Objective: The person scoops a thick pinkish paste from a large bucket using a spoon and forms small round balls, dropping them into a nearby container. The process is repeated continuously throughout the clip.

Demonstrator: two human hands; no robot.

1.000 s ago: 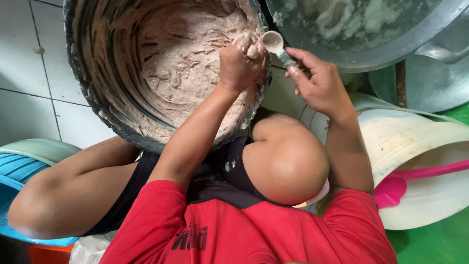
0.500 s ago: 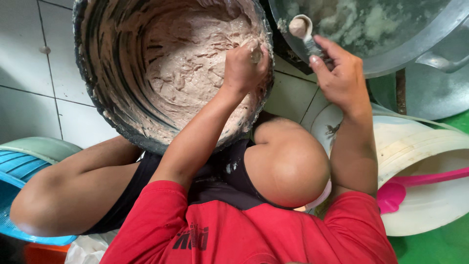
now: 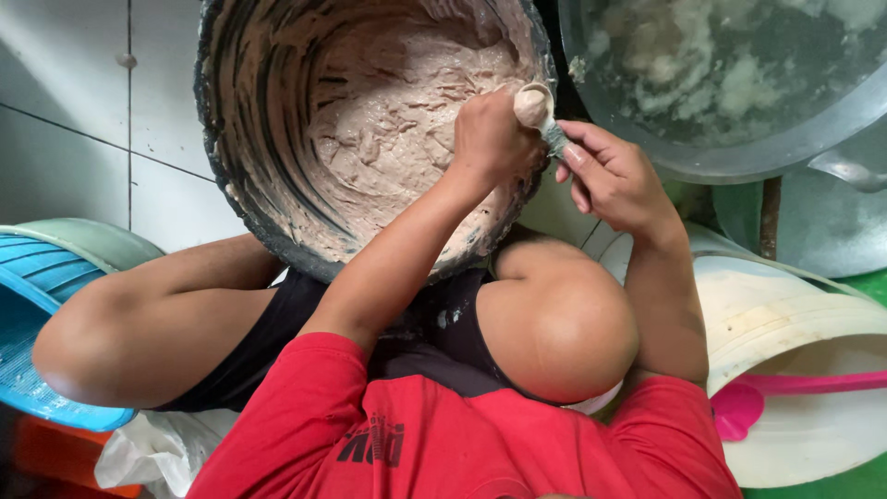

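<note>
Nearest the camera, a red shirt (image 3: 443, 434) and two bent knees frame the work, with a blue basket (image 3: 37, 314) at the left edge and a cream plastic tub (image 3: 785, 314) holding a pink scoop (image 3: 739, 407) at the right. The left hand (image 3: 490, 139) is closed over the rim of the dark mixing tub (image 3: 222, 185), fingers curled around paste, while the right hand (image 3: 614, 180) pinches the handle of a small spoon (image 3: 536, 106). The spoon's long axis runs diagonally from the right hand up-left, its loaded bowl touching the left hand, directly above the pinkish-brown paste (image 3: 388, 129); beyond, to the right, lies a metal basin (image 3: 739, 157) of pale lumps in liquid.
</note>
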